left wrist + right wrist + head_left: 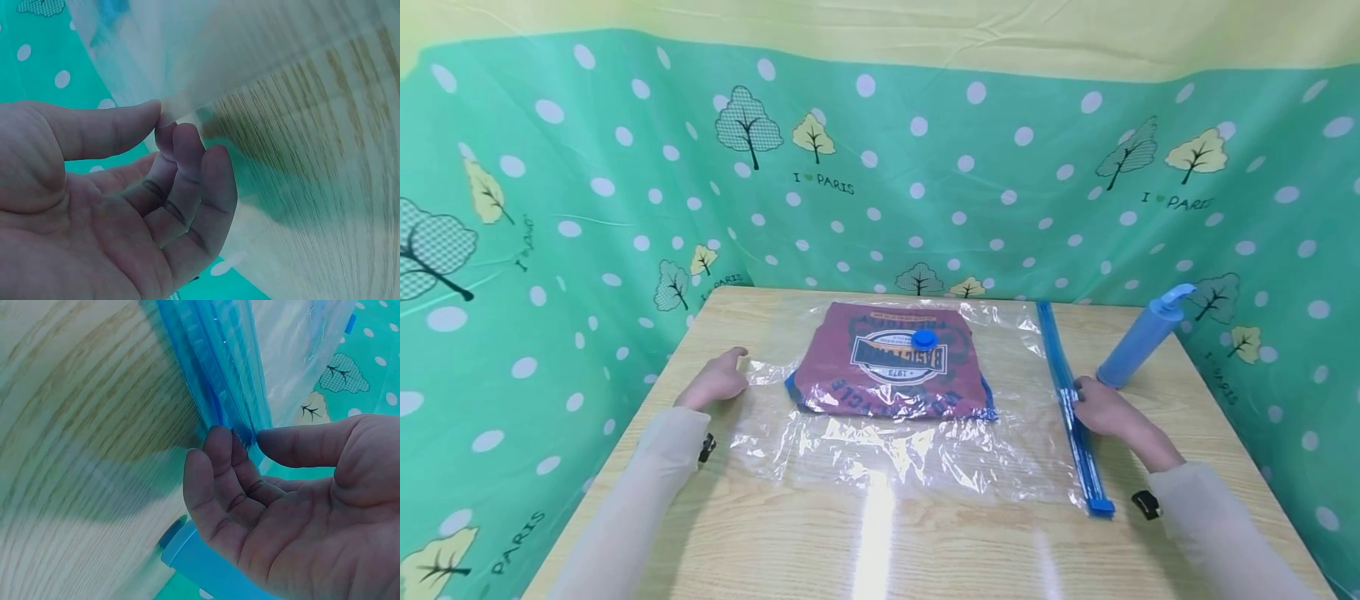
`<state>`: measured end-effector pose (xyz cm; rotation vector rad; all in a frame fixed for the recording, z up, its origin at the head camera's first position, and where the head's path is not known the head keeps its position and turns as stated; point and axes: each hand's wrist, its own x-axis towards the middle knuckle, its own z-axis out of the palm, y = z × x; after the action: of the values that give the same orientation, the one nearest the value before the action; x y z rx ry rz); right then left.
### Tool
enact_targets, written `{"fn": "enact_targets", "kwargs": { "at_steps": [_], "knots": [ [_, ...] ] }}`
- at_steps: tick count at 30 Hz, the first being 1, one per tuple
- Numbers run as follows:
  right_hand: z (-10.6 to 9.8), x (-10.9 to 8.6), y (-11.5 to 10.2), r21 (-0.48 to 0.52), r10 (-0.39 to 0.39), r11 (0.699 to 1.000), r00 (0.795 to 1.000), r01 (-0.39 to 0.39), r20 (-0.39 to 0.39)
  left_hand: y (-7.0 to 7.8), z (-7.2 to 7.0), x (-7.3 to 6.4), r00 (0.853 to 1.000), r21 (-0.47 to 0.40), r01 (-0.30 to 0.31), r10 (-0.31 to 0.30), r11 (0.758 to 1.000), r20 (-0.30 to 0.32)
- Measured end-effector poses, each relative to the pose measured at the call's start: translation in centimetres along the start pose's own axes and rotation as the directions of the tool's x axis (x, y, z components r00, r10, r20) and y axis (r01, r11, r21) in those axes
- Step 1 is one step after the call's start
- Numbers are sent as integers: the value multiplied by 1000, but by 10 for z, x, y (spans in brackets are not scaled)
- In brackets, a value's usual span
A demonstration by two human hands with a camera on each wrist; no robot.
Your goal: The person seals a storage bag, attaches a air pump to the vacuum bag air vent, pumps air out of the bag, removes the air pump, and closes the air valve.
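A clear plastic vacuum storage bag (865,458) lies flat across the table, a folded maroon T-shirt (835,350) with printed lettering inside it. Over the shirt sits the bag's round blue valve cap (924,339). At the bag's left edge my left hand (713,382) pinches the film between thumb and index finger, as the left wrist view shows closely. My right hand (1108,408) grips the blue zip strip (1063,375) along the right edge, thumb on one side and fingertips on the other. A blue slider (1101,507) sits at the strip's near end.
A blue hand pump (1138,342) stands tilted on the table (820,542), just beyond my right hand. Green dotted cloth (955,183) with printed trees hangs behind the table and along both sides.
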<state>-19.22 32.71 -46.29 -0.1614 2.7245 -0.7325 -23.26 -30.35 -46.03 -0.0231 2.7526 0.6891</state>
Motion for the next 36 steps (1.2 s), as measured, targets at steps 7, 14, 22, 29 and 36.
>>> {"fn": "enact_targets", "kwargs": {
  "at_steps": [7,14,22,29,36],
  "knots": [
    [-5,-5,5,5,10,1000,1000,-10,26,0,0,1,999,-38,-43,42,998,-23],
    [-5,-4,4,38,9,999,1000,-10,24,1,0,5,999,-68,-34,32,997,-38],
    [-3,-5,0,53,21,998,1000,-22,23,-2,1,5,999,-59,-30,29,998,-28],
    [-1,-2,-7,57,2,998,1000,-3,21,-9,0,6,1000,-77,-10,9,997,-21],
    [-3,-2,-6,72,22,997,998,-27,67,-14,-1,5,1000,-55,4,-5,998,-17]
  ]
}}
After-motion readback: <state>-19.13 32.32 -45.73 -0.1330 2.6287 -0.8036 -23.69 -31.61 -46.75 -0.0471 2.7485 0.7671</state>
